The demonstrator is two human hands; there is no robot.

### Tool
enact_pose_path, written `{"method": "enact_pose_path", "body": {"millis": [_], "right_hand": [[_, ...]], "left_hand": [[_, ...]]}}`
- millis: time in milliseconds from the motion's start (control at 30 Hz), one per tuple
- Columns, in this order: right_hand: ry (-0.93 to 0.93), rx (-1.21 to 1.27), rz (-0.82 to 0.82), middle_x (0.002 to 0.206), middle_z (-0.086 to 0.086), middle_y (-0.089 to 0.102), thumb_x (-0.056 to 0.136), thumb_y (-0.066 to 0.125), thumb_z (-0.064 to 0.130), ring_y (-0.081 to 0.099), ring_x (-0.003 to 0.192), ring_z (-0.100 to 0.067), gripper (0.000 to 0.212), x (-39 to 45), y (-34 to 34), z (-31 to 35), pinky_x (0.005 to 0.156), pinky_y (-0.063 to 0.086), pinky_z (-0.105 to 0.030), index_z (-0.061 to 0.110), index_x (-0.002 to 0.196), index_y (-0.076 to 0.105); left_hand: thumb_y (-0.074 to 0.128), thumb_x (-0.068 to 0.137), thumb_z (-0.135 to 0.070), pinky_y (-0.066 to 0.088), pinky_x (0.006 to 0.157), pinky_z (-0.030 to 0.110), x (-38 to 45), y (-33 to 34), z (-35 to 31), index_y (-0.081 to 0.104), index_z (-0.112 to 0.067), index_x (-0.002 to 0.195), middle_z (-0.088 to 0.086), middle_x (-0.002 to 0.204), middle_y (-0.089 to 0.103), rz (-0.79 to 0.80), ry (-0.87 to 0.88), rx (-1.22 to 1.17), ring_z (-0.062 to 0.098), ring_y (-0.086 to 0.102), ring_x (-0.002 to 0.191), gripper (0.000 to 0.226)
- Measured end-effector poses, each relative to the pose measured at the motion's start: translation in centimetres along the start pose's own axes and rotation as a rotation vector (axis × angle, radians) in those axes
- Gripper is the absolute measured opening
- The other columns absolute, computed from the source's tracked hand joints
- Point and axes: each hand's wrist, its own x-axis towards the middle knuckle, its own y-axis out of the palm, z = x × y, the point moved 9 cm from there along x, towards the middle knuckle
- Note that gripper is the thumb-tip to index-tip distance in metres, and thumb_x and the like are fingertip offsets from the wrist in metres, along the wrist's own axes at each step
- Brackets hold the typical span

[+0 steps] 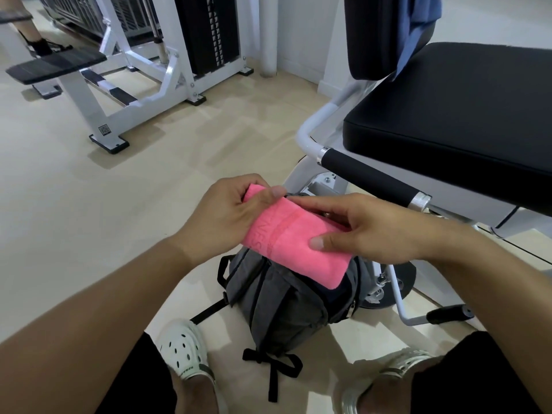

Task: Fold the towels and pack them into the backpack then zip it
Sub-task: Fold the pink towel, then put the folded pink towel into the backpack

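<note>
Folded pink terry towel (pixel 294 240), embossed band and lettering across it, is held in the air directly above the backpack, tilted with its far end up-left and near end down-right. Largest item in view: black padded bench seat (pixel 448 115) on a white tube frame, right side, with a blue cloth (pixel 418 34) draped over its upright backrest. White steel weight machine (pixel 143 70) with a black weight stack stands at upper left on the pale beige floor (pixel 74 189). Grey fabric backpack (pixel 286 306) with black straps sits upright on the floor between the person's feet, just beside the bench frame; its top is hidden by the towel, so whether it is unzipped cannot be told. Left hand (pixel 221 210) grips the towel's far end, fingers curled over the top edge, thumb on the near face. Right hand (pixel 364 228) pinches the towel's middle, thumb pressed on the near face, fingers along the far side. White perforated clogs (pixel 185 351) on both feet flank the backpack.
</note>
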Motion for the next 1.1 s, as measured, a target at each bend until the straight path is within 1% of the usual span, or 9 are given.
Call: {"method": "enact_pose_path", "body": {"millis": [100,200,367,567,667,800,867,1000,1100], "right_hand": [[-0.012,-0.107,-0.070,0.136,0.017,0.061,0.100,0.054,0.052,0.060,0.120,-0.001,0.062,-0.1,0.7,0.8,0.102,0.051,-0.032,0.039,0.157,0.032],[-0.034,-0.118,-0.101,0.129,0.013,0.066,0.106,0.050,0.040,0.063,0.115,-0.005,0.050,0.0,1.5,1.0,0.096,0.052,-0.031,0.042,0.154,0.037],[0.000,-0.193,-0.203,0.149,0.017,0.052,0.107,0.050,0.032,0.046,0.133,0.000,0.053,0.3,1.0,-0.3,0.107,0.036,-0.016,0.034,0.158,0.036],[0.027,-0.192,-0.198,0.117,0.021,0.056,0.109,0.042,0.036,0.050,0.110,0.002,0.048,0.7,2.4,-1.5,0.086,0.037,-0.010,0.038,0.157,0.035],[0.044,-0.124,-0.188,0.114,0.018,0.066,0.109,0.044,0.035,0.059,0.103,-0.001,0.041,0.3,2.1,-1.5,0.086,0.046,-0.013,0.044,0.149,0.045],[0.123,-0.204,-0.195,0.124,0.004,0.069,0.109,0.044,0.032,0.060,0.115,-0.015,0.034,0.3,1.7,-3.1,0.100,0.047,-0.037,0.032,0.140,0.058],[0.183,-0.298,-0.231,0.119,0.000,0.068,0.109,0.043,0.032,0.060,0.113,-0.022,0.032,0.5,1.5,-4.7,0.098,0.048,-0.044,0.030,0.137,0.059],[0.254,-0.419,-0.287,0.101,0.005,0.059,0.108,0.041,0.032,0.060,0.103,-0.024,0.028,1.0,1.1,-6.7,0.089,0.051,-0.046,0.031,0.131,0.056],[0.287,-0.464,-0.311,0.099,0.003,0.057,0.107,0.040,0.032,0.058,0.099,-0.025,0.022,1.3,0.8,-7.5,0.086,0.052,-0.046,0.028,0.122,0.057]], "left_hand": [[0.053,0.086,-0.056,0.037,0.049,0.012,-0.3,0.3,0.2,0.061,-0.016,0.070,-0.011,0.059,0.051,-0.056,0.005,-0.014,0.001,0.047,0.051,0.044],[0.049,0.090,-0.056,0.036,0.050,0.012,-0.4,0.3,0.5,0.060,-0.017,0.073,-0.010,0.059,0.049,-0.104,0.011,0.030,0.001,0.046,0.052,0.044],[0.050,0.100,-0.049,0.038,0.050,0.015,0.0,1.1,2.3,0.058,-0.020,0.090,-0.002,0.065,0.060,-0.077,-0.037,0.081,0.002,0.048,0.052,0.033],[0.046,0.102,-0.049,0.037,0.053,0.017,-0.2,2.0,2.8,0.054,-0.028,0.082,-0.006,0.063,0.055,-0.098,-0.031,0.112,0.003,0.048,0.055,0.029],[0.048,0.102,-0.047,0.040,0.056,0.018,-0.1,2.5,2.7,0.056,-0.026,0.084,-0.006,0.066,0.058,-0.079,-0.008,0.125,0.004,0.051,0.060,0.029],[0.054,0.103,-0.035,0.051,0.083,0.027,0.5,2.7,4.1,0.061,-0.025,0.103,-0.011,0.100,0.069,-0.019,-0.064,0.175,0.009,0.066,0.090,0.012],[0.053,0.103,-0.025,0.047,0.085,0.025,0.6,3.1,5.0,0.060,-0.023,0.115,-0.009,0.112,0.066,0.029,-0.110,0.220,0.011,0.065,0.098,0.013],[0.053,0.101,-0.018,0.048,0.095,0.033,0.4,5.0,5.8,0.057,-0.023,0.129,0.002,0.122,0.065,0.176,-0.087,0.360,0.018,0.061,0.110,0.029],[0.055,0.101,-0.020,0.036,0.104,0.025,0.0,6.9,6.5,0.048,-0.021,0.144,0.002,0.145,0.052,0.316,-0.066,0.506,0.018,0.052,0.127,0.044]]}}
